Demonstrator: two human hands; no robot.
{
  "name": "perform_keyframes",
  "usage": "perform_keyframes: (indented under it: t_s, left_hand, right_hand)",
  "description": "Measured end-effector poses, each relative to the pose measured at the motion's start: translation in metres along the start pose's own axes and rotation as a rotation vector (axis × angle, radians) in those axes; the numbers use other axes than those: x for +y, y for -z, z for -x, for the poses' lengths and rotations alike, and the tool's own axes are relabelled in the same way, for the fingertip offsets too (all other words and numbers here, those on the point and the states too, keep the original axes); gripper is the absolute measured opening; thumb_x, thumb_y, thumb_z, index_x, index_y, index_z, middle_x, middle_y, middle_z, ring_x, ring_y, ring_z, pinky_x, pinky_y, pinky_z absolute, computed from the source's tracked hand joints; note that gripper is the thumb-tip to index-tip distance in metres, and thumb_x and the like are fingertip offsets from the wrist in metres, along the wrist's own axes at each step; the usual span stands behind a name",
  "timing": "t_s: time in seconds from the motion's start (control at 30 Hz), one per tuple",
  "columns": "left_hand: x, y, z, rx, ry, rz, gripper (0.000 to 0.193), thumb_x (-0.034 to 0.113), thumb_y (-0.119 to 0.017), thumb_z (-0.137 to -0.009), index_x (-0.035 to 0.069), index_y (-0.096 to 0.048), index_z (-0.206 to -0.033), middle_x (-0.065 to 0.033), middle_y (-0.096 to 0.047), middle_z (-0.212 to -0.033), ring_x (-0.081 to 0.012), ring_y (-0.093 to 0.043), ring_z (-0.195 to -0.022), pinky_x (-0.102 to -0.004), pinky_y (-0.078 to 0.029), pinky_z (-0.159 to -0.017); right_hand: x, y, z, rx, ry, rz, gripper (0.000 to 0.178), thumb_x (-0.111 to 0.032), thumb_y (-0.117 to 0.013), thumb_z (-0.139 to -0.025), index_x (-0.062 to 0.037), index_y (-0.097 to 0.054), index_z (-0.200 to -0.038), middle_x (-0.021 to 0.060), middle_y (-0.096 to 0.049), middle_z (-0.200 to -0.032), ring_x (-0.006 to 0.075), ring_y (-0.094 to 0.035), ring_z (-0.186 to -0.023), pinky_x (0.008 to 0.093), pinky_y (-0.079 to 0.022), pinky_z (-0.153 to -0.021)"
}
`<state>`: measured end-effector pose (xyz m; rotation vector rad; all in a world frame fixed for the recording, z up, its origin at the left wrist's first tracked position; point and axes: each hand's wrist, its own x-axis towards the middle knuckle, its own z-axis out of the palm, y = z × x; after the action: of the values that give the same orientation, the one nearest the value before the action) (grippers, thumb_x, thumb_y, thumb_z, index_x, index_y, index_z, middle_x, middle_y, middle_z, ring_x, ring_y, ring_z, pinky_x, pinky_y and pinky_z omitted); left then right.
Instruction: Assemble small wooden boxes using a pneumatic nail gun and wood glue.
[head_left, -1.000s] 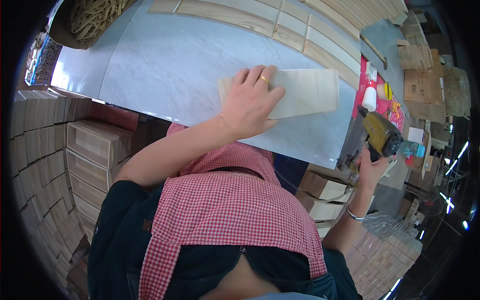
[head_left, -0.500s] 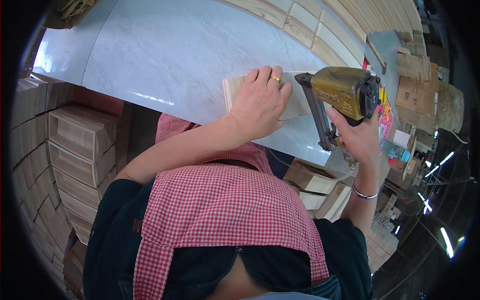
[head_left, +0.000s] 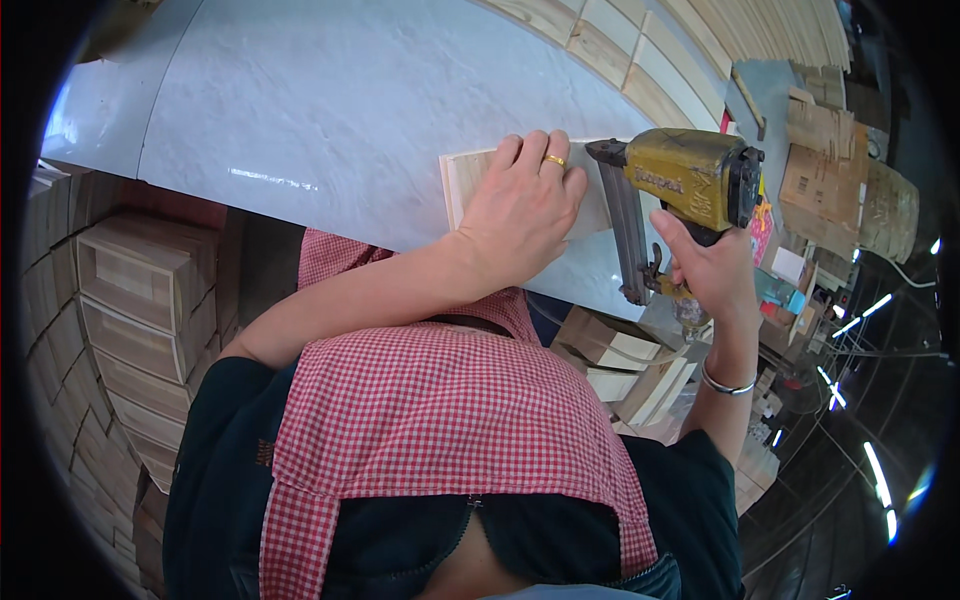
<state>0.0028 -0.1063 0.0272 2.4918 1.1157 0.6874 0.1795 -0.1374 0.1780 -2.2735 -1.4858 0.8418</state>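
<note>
Nailer swung to board's edge, right hand clenching it, left hand clasping board.

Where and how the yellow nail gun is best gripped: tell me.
Probably by the handle below the nail gun's body, coming from the right, as the right hand does: the nose points left toward the wooden piece, and the long dark magazine takes up the left side.
</note>
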Motion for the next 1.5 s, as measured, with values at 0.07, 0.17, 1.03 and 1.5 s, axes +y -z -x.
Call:
perform_keyframes:
  t_s: [0.07, 0.17, 1.03, 1.5]
  left_hand:
    - [0.0, -0.001, 0.0, 0.002, -0.003, 0.0, 0.048, 0.035, -0.078, -0.066, 0.005, -0.059, -0.099, -0.0217, -0.051, -0.125, -0.0336, -0.048, -0.106, -0.0433, -0.038, -0.096]
    - [0.002, -0.003, -0.001, 0.014, -0.008, 0.014, 0.049, 0.033, -0.079, -0.066, 0.005, -0.058, -0.1, -0.0219, -0.051, -0.125, -0.034, -0.048, -0.107, -0.0435, -0.038, -0.096]
    - [-0.191, 0.17, 0.139, 0.486, 1.082, 0.637, 0.046, 0.04, -0.059, -0.101, 0.001, -0.066, -0.124, -0.0092, -0.067, -0.113, -0.0202, -0.061, -0.095, -0.0323, -0.051, -0.083]
    - [-0.16, 0.115, 0.141, 0.554, 1.186, 0.392, 0.044, 0.008, -0.054, -0.081, -0.002, -0.066, -0.123, -0.0177, -0.07, -0.106, -0.027, -0.065, -0.089, -0.0362, -0.055, -0.076]
  right_hand:
    - [0.0, 0.0, 0.0, 0.002, -0.037, 0.005, 0.028, -0.011, -0.079, -0.085, 0.0033, -0.069, -0.106, 0.0087, -0.075, -0.087, 0.0174, -0.068, -0.071, 0.0297, -0.053, -0.061]
    - [0.001, 0.001, 0.001, 0.02, 0.017, 0.024, 0.027, -0.012, -0.08, -0.085, 0.0029, -0.069, -0.105, 0.0078, -0.074, -0.085, 0.0158, -0.066, -0.067, 0.0282, -0.051, -0.058]
    - [0.374, 0.018, 0.046, 0.507, -0.467, 0.605, 0.067, -0.013, -0.063, -0.093, 0.0022, -0.035, -0.151, 0.0286, -0.066, -0.118, 0.0447, -0.067, -0.104, 0.0489, -0.053, -0.089]
    - [0.354, 0.026, -0.012, 0.657, 0.103, 0.456, 0.044, -0.027, -0.06, -0.097, 0.0043, -0.061, -0.129, 0.0223, -0.068, -0.12, 0.0381, -0.066, -0.106, 0.0396, -0.053, -0.095]
